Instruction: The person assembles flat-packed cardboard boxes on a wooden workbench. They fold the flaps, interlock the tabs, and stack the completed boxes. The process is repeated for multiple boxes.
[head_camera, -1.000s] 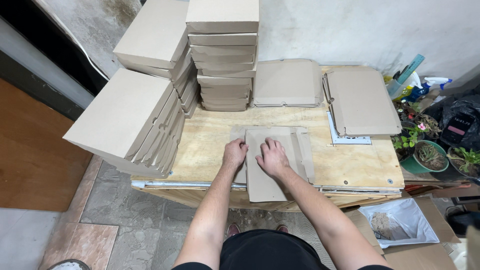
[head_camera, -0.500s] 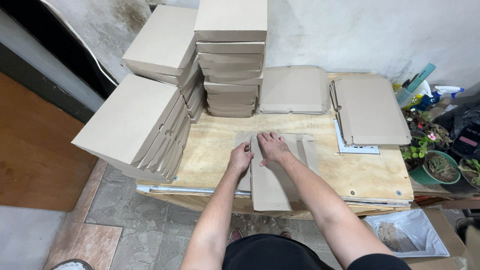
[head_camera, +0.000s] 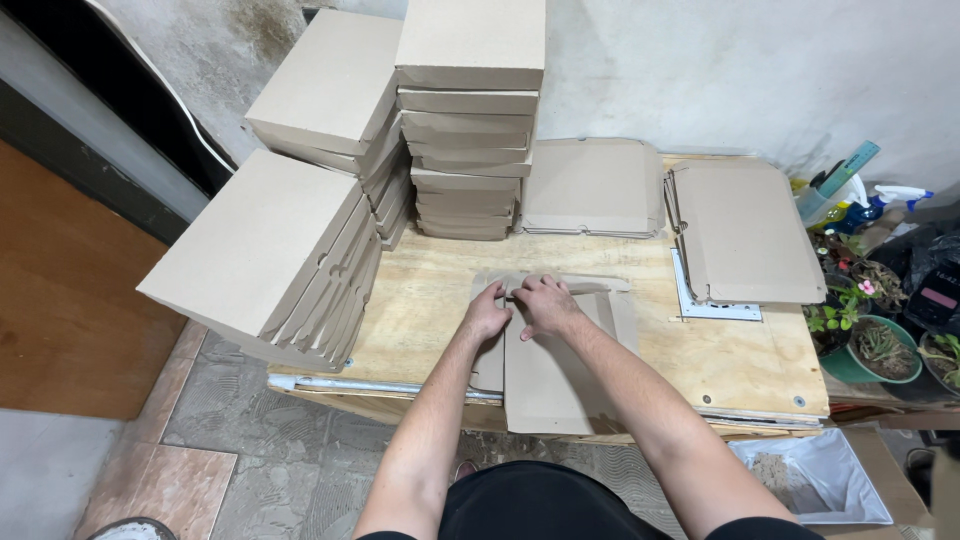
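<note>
Head view, entry as I log it: flat cardboard box blank (head_camera: 560, 375) lying at the front edge of the wooden table (head_camera: 760, 365), overhanging it slightly. My left hand (head_camera: 487, 313) and right hand (head_camera: 545, 303) rest side by side on its far flap, fingers together, pressing down. Stacks of folded boxes (head_camera: 470, 120) fill the back left corner; flat blanks (head_camera: 745, 230) sit back right.

Flat brown cardboard box blank (head_camera: 555, 375) is laid at front-centre of the plywood worktop (head_camera: 740, 370); folded-box stacks (head_camera: 470, 120) are set behind & left, flat blanks pile (head_camera: 745, 230) right, potted plants (head_camera: 880, 345) beyond right edge.
</note>
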